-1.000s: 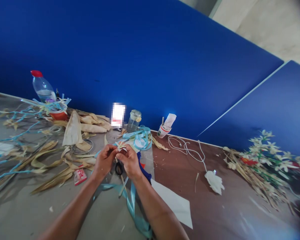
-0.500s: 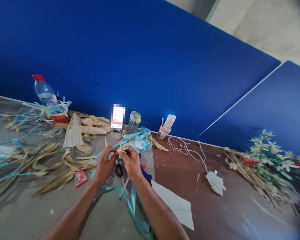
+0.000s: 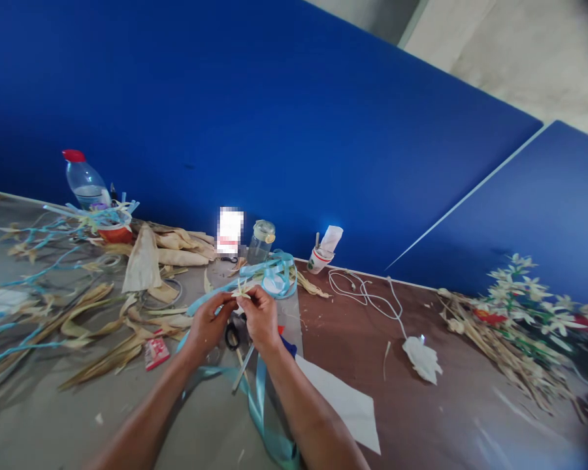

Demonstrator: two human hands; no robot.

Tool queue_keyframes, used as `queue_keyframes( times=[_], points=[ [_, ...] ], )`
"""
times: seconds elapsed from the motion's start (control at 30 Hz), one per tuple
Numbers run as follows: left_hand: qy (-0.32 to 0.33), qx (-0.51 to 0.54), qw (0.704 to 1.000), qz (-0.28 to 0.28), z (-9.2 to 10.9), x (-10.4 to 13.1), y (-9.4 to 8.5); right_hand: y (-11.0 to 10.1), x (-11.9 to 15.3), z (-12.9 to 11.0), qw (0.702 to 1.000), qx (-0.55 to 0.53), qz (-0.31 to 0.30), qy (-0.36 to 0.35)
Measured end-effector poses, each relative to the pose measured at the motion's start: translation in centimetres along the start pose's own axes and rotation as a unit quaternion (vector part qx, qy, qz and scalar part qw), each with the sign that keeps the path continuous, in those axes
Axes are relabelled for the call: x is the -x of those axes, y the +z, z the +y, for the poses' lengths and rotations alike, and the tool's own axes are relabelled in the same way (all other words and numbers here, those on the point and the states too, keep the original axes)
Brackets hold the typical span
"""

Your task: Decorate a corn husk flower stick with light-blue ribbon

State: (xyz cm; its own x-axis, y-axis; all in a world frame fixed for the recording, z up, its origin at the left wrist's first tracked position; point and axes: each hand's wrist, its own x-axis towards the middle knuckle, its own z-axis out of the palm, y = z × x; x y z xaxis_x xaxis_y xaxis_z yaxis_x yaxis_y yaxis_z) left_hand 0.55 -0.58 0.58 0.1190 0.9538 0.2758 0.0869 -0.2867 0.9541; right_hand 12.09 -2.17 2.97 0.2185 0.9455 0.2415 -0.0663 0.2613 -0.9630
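A small pale flower [image 3: 242, 288] with narrow pointed petals, seemingly of dried husk, is held up between my two hands. The thumb and fingers of my right hand [image 3: 262, 321] pinch it from the right. My left hand [image 3: 208, 325] meets it from the left, fingertips pressed together at its base, partly hidden. Just below the hands lie black-handled scissors [image 3: 232, 335] and a thin stick [image 3: 244, 369]. Light blue ribbon [image 3: 261, 391] runs beneath my forearms, and more ribbon [image 3: 284, 271] is heaped behind the hands.
Dried husks [image 3: 144, 261] and blue-wrapped stems [image 3: 53, 261] spread over the left side. A red-capped bottle [image 3: 85, 183], a clear jar [image 3: 261, 243] and a paper cup [image 3: 319, 259] stand along the blue partition [image 3: 274, 117]. A white cable [image 3: 396, 307] and finished-looking flowers [image 3: 534, 294] lie right.
The flower's petals now show more openly above my fingertips, and my left fingers have shifted slightly. Both hands stay in nearly the same place; the view has moved a little.
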Motion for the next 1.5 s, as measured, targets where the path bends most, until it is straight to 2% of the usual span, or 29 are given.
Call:
queue_keyframes(
  times=[0.1, 0.33, 0.63, 0.83, 1.0, 1.1, 1.33, 1.5],
  points=[
    [-0.022, 0.017, 1.000, -0.004, -0.2, 0.0, 0.1, 0.0, 0.1, -0.1, 0.999, 0.037, 0.009, -0.007],
    [-0.040, 0.052, 0.998, 0.009, 0.5, -0.2, -0.2, 0.1, 0.0, 0.1, 1.000, 0.006, -0.008, -0.019],
    [-0.041, 0.073, 0.996, -0.023, 0.2, 0.2, 0.2, 0.3, 0.0, -0.4, 1.000, -0.013, 0.007, 0.018],
    [-0.042, 0.059, 0.997, -0.016, 0.6, 0.3, 0.2, 0.4, 0.2, 0.4, 0.999, -0.010, 0.020, 0.026],
    [-0.045, 0.067, 0.997, -0.002, 0.6, 0.0, 0.2, 0.5, 0.2, 0.2, 1.000, -0.012, 0.018, 0.022],
    [-0.040, 0.061, 0.997, 0.008, 0.6, -0.2, 0.0, 0.2, 0.0, -0.2, 0.999, -0.030, -0.008, 0.010],
    [-0.030, 0.053, 0.998, 0.018, 0.3, -0.2, -0.1, -1.3, -1.0, -1.6, 0.981, -0.163, -0.009, 0.104],
    [-0.019, 0.042, 0.999, 0.006, 0.0, -0.1, 0.0, -1.4, -1.0, -2.5, 0.981, -0.149, -0.029, 0.123]
  ],
)
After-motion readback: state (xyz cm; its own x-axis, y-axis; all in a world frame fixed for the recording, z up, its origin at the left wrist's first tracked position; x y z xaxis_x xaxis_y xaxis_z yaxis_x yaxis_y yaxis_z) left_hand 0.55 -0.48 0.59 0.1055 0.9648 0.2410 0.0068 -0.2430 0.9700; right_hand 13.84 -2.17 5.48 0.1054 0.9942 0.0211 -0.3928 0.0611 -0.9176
